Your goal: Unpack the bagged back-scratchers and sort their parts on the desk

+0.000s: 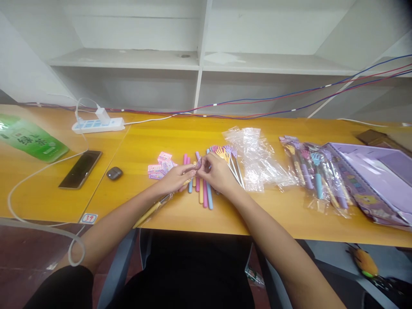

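Observation:
My left hand and my right hand meet over the middle of the desk, fingers pinched on a small purple-pink piece. Below my left hand a yellow-handled stick in clear wrap slants to the desk's front edge. Under and between the hands lie several pink, blue and yellow handles. Small hand-shaped heads on metal rods lie beside my right hand. Pink and purple cards are spread left of my left hand. Clear plastic bags lie to the right.
Bagged hand-shaped sticks and a purple box are on the right. At left are a phone, a black case, a green bottle and a power strip. Cables run along the back.

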`<state>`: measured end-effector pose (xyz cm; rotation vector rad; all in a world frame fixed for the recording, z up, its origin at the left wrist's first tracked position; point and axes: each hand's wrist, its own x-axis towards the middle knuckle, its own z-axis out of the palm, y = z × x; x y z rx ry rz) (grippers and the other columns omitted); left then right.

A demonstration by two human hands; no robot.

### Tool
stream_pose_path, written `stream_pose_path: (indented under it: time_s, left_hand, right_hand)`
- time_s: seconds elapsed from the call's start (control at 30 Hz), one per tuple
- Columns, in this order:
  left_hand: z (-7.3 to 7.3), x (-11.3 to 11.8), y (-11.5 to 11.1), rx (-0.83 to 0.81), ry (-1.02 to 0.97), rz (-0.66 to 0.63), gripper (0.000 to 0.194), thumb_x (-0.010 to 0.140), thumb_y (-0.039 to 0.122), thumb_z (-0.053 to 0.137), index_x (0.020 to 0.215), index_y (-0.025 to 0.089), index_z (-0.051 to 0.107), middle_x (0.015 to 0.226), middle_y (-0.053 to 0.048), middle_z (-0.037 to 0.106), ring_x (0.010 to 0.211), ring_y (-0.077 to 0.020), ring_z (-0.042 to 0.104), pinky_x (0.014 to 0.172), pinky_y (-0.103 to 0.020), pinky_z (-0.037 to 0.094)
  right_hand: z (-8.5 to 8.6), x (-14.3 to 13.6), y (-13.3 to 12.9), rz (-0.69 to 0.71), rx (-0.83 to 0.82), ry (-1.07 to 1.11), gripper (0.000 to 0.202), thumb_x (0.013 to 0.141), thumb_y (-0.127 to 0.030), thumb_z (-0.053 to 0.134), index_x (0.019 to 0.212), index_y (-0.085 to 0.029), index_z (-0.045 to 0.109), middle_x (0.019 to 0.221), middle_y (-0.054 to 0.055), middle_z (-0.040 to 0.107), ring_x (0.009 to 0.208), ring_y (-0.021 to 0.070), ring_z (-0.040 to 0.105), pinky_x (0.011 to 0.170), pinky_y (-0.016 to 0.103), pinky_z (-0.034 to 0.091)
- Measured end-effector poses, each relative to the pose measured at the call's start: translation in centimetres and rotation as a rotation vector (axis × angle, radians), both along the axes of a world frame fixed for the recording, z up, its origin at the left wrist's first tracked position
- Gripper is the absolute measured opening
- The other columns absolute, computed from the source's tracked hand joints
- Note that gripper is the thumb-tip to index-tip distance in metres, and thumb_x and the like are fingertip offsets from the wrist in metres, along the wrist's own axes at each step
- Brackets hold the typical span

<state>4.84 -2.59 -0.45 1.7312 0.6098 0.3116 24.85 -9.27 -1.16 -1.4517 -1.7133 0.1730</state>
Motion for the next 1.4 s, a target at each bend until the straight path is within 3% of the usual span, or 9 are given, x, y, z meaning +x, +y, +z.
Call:
stream_pose_path:
  time_s: [0.13, 0.23, 0.33, 0.5, 0.7, 0.9, 1.1, 1.2, 1.4]
  left_hand:
    - [0.2, 0.0, -0.1, -0.043, -0.033, 0.034, 0.043, 0.109, 0.046, 0.053, 0.135, 0.015, 0.066, 0.055, 0.005, 0.052, 0.042, -0.0095, 0.045, 0.048, -0.021, 0.034]
    - [0.4, 0.1, -0.1, -0.108, -0.086, 0.058, 0.038, 0.108, 0.042, 0.053, 0.131, 0.016, 0.068, 0.078, -0.003, 0.07, 0.039, -0.0057, 0.041, 0.042, -0.021, 0.031]
    - [0.6, 0.2, 0.0, -0.168, -0.128, 0.069, 0.035, 0.107, 0.039, 0.053, 0.129, 0.016, 0.069, 0.1, -0.009, 0.076, 0.037, -0.0034, 0.04, 0.038, -0.021, 0.027]
    - [0.8, 0.3, 0.4, -0.228, -0.162, 0.083, 0.041, 0.106, 0.042, 0.056, 0.133, 0.014, 0.068, 0.1, -0.011, 0.078, 0.035, -0.003, 0.037, 0.037, -0.021, 0.023]
    - [1.0, 0.2, 0.5, -0.211, -0.129, 0.126, 0.043, 0.107, 0.04, 0.054, 0.141, 0.016, 0.066, 0.085, -0.007, 0.075, 0.037, -0.0042, 0.04, 0.038, -0.019, 0.024]
    - [1.1, 0.2, 0.5, -0.213, -0.122, 0.127, 0.042, 0.108, 0.036, 0.052, 0.141, 0.014, 0.066, 0.077, -0.003, 0.069, 0.035, -0.0052, 0.039, 0.036, -0.02, 0.024]
    - [0.8, 0.3, 0.5, -0.22, -0.14, 0.112, 0.041, 0.106, 0.039, 0.055, 0.136, 0.015, 0.068, 0.099, -0.01, 0.077, 0.035, -0.003, 0.038, 0.035, -0.02, 0.025]
    - [0.5, 0.3, 0.7, -0.216, -0.148, 0.108, 0.042, 0.105, 0.039, 0.055, 0.138, 0.015, 0.067, 0.11, -0.013, 0.078, 0.035, -0.002, 0.038, 0.035, -0.02, 0.026]
    - [0.5, 0.4, 0.6, -0.218, -0.135, 0.122, 0.041, 0.106, 0.038, 0.055, 0.138, 0.016, 0.067, 0.103, -0.011, 0.078, 0.035, -0.0026, 0.039, 0.035, -0.02, 0.026]
  right_hand:
    - [0.1, 0.2, 0.0, -0.076, 0.039, 0.003, 0.024, 0.08, -0.013, 0.064, 0.078, -0.026, 0.044, 0.079, 0.002, 0.059, 0.073, 0.0201, 0.057, 0.071, 0.035, 0.048]
    - [0.2, 1.2, 0.1, -0.158, 0.025, 0.062, 0.024, 0.078, -0.013, 0.064, 0.08, -0.026, 0.044, 0.072, -0.002, 0.055, 0.065, 0.0176, 0.053, 0.066, 0.033, 0.045]
    - [0.1, 2.3, 0.3, -0.132, 0.02, 0.155, 0.017, 0.086, -0.018, 0.063, 0.094, -0.026, 0.05, 0.078, -0.002, 0.061, 0.064, 0.0165, 0.056, 0.064, 0.032, 0.047]
    - [0.1, 3.1, 0.4, -0.024, 0.056, 0.167, 0.022, 0.101, -0.034, 0.061, 0.121, -0.026, 0.055, 0.093, 0.003, 0.068, 0.074, 0.0189, 0.066, 0.069, 0.035, 0.054]
    - [0.6, 3.2, 0.1, -0.023, 0.018, 0.214, 0.017, 0.108, -0.04, 0.052, 0.119, -0.027, 0.056, 0.096, 0.004, 0.072, 0.066, 0.0186, 0.066, 0.07, 0.04, 0.057]
    - [0.9, 3.1, -0.1, -0.012, 0.038, 0.191, 0.011, 0.109, -0.031, 0.048, 0.111, -0.027, 0.058, 0.091, 0.003, 0.069, 0.071, 0.0202, 0.065, 0.075, 0.04, 0.054]
    - [1.9, 2.7, -0.4, 0.049, 0.044, 0.036, 0.018, 0.105, -0.024, 0.05, 0.104, -0.026, 0.068, 0.107, 0.008, 0.069, 0.102, 0.0267, 0.065, 0.092, 0.045, 0.053]
    - [2.0, 2.4, -0.4, 0.041, 0.005, 0.093, 0.013, 0.105, -0.031, 0.057, 0.107, -0.025, 0.068, 0.109, 0.008, 0.068, 0.101, 0.0253, 0.065, 0.09, 0.043, 0.054]
    - [1.5, 2.7, -0.1, 0.095, -0.041, 0.199, 0.016, 0.104, -0.038, 0.063, 0.097, -0.025, 0.067, 0.109, 0.007, 0.064, 0.107, 0.0246, 0.063, 0.096, 0.042, 0.052]
